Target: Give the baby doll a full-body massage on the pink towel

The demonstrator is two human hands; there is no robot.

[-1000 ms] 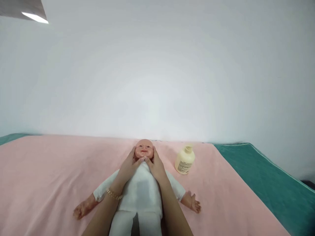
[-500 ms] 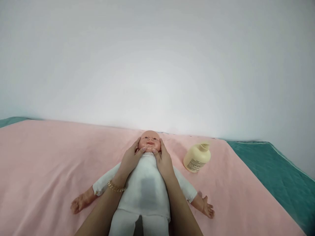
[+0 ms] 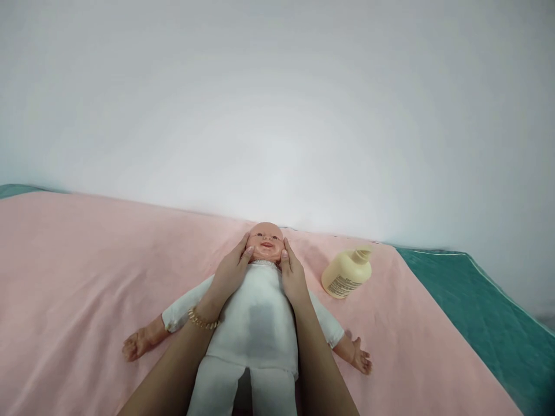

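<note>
A baby doll (image 3: 264, 312) in a white suit lies on its back, its head toward the wall and its arms spread wide. My left hand (image 3: 232, 268) cups one side of the doll's head, the thumb resting on the cheek and the fingers along the side. On the opposite side, my right hand (image 3: 293, 274) holds the head the same way, thumb near the jaw. The fingertips behind the head are partly hidden. A beaded bracelet (image 3: 203, 319) circles my left wrist. My forearms lie along both sides of the doll's body.
Right of the doll, a pale yellow pump bottle (image 3: 347, 273) stands on the pink cloth (image 3: 108, 260). Green quilted fabric (image 3: 468, 306) shows beyond the cloth at the right and far left. A white wall (image 3: 277, 115) rises directly behind the doll's head.
Both thumbs have moved apart, from the doll's chin outward and up to its cheeks. The hands remain around the head. The view has shifted slightly.
</note>
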